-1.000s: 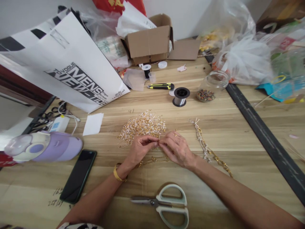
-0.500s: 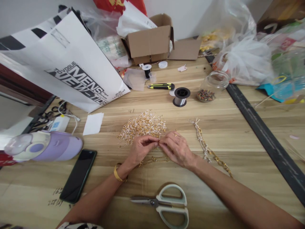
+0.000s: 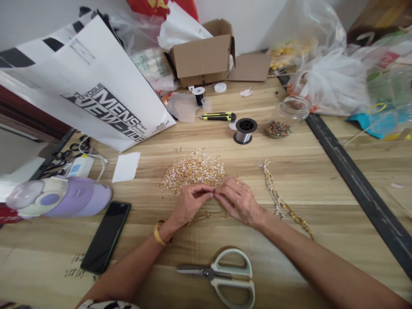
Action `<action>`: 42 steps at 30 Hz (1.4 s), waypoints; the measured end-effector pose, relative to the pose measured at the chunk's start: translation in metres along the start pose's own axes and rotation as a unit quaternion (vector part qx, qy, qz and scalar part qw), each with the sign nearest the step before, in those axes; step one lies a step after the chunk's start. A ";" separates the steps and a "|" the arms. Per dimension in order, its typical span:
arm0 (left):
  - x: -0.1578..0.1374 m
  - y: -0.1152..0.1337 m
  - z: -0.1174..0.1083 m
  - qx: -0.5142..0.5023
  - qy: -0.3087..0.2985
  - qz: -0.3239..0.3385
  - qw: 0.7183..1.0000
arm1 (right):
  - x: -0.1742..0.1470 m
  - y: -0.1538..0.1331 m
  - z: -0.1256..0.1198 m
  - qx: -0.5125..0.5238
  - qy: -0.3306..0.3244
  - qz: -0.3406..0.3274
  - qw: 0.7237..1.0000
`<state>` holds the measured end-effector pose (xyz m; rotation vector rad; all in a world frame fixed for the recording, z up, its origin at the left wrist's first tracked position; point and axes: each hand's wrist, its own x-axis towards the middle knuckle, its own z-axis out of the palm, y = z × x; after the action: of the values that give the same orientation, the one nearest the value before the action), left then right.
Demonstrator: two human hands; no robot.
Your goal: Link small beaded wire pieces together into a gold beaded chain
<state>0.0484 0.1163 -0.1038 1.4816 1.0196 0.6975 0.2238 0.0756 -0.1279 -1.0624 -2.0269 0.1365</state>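
My left hand point(image 3: 190, 201) and my right hand point(image 3: 238, 201) meet fingertip to fingertip over the table. Both are closed in a pinch; whatever is between the fingertips is too small to make out. Just beyond them lies a loose pile of small gold and silver hook-like metal pieces point(image 3: 189, 169). Under and in front of the hands runs a thin gold chain point(image 3: 207, 214), partly hidden. To the right of my right hand, a silver strand point(image 3: 273, 191) and a gold strand point(image 3: 294, 216) of linked pieces lie side by side.
Nearest me lie white-handled scissors point(image 3: 225, 274). A phone point(image 3: 106, 238) and a purple bottle point(image 3: 77, 197) are at the left. Farther back stand a wire spool point(image 3: 244, 132), a yellow-black cutter point(image 3: 219, 116), a glass jar of beads point(image 3: 278, 128), a cardboard box point(image 3: 202, 58) and a large white bag point(image 3: 106, 86).
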 end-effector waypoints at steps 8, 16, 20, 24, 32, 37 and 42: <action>0.001 0.001 -0.003 0.027 -0.002 -0.001 1.000 | 0.000 0.000 -0.001 0.013 0.008 0.013 1.000; 0.000 0.001 -0.004 0.084 -0.013 0.053 0.995 | 0.004 -0.001 -0.003 0.034 0.029 0.016 0.999; 0.001 0.002 -0.004 0.119 -0.015 0.122 0.985 | 0.003 0.000 -0.002 0.047 0.025 0.019 0.998; 0.001 0.002 -0.005 0.182 -0.021 0.185 0.966 | 0.002 0.002 -0.001 0.047 0.020 0.028 0.998; 0.002 -0.004 -0.009 0.249 -0.013 0.237 0.939 | 0.002 0.001 -0.001 0.058 0.019 0.032 0.998; 0.003 -0.002 -0.009 0.253 -0.018 0.222 0.942 | 0.002 0.001 -0.001 0.060 0.020 0.034 0.997; 0.002 0.000 -0.010 0.245 -0.019 0.189 0.951 | 0.001 0.001 0.000 0.044 0.030 0.035 0.998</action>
<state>0.0410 0.1229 -0.1024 2.1547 0.9262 0.7068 0.2243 0.0771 -0.1273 -1.0697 -1.9136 0.2256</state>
